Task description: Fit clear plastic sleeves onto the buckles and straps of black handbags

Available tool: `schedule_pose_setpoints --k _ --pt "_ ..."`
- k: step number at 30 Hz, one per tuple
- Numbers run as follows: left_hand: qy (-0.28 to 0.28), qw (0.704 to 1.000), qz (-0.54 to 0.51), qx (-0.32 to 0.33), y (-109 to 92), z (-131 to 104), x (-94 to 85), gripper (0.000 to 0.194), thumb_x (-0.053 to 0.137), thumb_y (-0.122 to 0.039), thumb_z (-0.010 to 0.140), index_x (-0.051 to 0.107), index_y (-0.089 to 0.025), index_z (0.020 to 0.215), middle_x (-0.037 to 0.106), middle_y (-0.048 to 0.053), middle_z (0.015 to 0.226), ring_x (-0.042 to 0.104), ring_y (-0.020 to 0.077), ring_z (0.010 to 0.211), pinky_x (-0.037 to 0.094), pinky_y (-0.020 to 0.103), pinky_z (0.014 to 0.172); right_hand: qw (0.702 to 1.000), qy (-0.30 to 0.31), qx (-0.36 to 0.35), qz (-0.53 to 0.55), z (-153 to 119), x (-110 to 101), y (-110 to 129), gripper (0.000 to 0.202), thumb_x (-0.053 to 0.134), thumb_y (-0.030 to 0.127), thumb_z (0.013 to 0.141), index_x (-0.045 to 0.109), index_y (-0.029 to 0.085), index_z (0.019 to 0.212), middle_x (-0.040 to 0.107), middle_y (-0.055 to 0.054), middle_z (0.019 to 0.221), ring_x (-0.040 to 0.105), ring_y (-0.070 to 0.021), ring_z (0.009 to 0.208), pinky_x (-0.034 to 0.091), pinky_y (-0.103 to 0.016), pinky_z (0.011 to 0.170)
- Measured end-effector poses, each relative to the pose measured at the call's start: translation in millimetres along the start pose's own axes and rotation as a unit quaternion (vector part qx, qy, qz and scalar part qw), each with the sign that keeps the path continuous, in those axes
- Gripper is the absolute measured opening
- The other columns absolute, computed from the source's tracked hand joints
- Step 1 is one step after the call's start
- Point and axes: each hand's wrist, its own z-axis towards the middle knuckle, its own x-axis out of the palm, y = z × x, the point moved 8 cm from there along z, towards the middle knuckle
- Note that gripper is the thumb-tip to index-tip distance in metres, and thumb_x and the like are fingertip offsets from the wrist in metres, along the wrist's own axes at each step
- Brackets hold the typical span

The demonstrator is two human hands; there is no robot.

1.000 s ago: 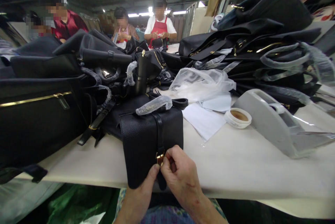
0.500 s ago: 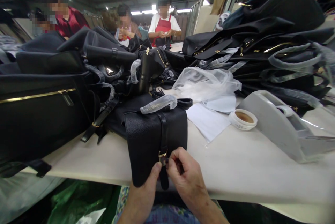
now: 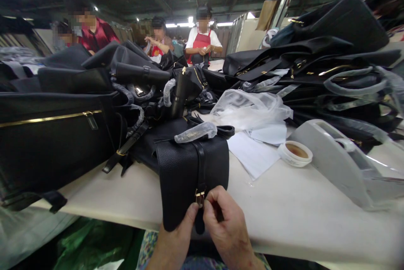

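A black leather bag [image 3: 179,173] lies at the table's front edge with its flap facing me. Down the flap runs a strap with a small gold buckle [image 3: 200,195], and a plastic-wrapped handle [image 3: 195,132] crosses the top. My left hand [image 3: 176,238] grips the flap's lower edge, thumb on top beside the buckle and fingers hidden beneath. Just right of the buckle, my right hand [image 3: 226,226] is closed in a pinch, thumb and forefinger touching the metal or strap there. Whatever small part sits between those fingertips is hidden.
Black bags [image 3: 57,135] are heaped at left, and more bags [image 3: 303,64] at right. Clear plastic [image 3: 252,108], white paper [image 3: 251,156], an open round tub [image 3: 296,153] and a grey tape dispenser [image 3: 341,165] lie on the table [image 3: 268,207]. Several co-workers [image 3: 202,43] stand beyond.
The whole view has shifted, with the scene sitting slightly lower and further right. Both hands stay at the buckle with little change. A co-worker at the back has raised a hand.
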Motion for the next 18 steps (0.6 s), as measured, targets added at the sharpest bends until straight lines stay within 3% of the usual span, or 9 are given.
schedule_pose_setpoints --k 4,10,13,18 --pt "-0.012 1.000 -0.012 0.014 -1 -1 -2.6 0.048 0.066 -0.042 0.074 0.067 -0.014 0.113 0.064 0.011 0.129 0.045 0.0285 0.135 0.032 0.040 0.116 0.999 -0.028 -0.035 0.017 -2 -7 4 0.018 0.043 0.014 0.085 0.049 0.021 0.070 0.054 0.001 0.066 0.053 -0.0109 0.055 0.044 -0.018 0.051" --pt "0.008 1.000 -0.020 0.009 -4 -4 -0.8 0.047 0.064 -0.044 0.074 0.069 -0.013 0.110 0.068 0.011 0.122 0.056 0.0290 0.124 0.041 0.038 0.110 0.998 -0.040 -0.019 0.033 -6 -5 -1 0.016 0.046 0.016 0.084 0.054 0.020 0.071 0.058 -0.001 0.069 0.058 -0.0113 0.055 0.048 -0.019 0.051" --pt "0.008 1.000 -0.017 0.002 -4 -3 -0.4 0.045 0.065 -0.044 0.074 0.070 -0.014 0.108 0.070 0.011 0.117 0.060 0.0294 0.119 0.045 0.037 0.106 0.990 -0.009 0.059 0.125 -8 6 -12 0.012 0.050 0.021 0.085 0.054 0.019 0.073 0.060 -0.002 0.072 0.058 -0.0105 0.047 0.046 -0.019 0.042" --pt "0.016 1.000 0.000 -0.009 -4 -4 -1.9 0.040 0.064 -0.043 0.075 0.071 -0.016 0.104 0.073 0.009 0.110 0.065 0.0282 0.111 0.051 0.033 0.097 0.940 0.014 0.206 0.270 -17 19 -29 0.022 0.056 0.038 0.086 0.054 0.018 0.078 0.064 -0.004 0.072 0.062 -0.0119 0.045 0.050 -0.019 0.042"
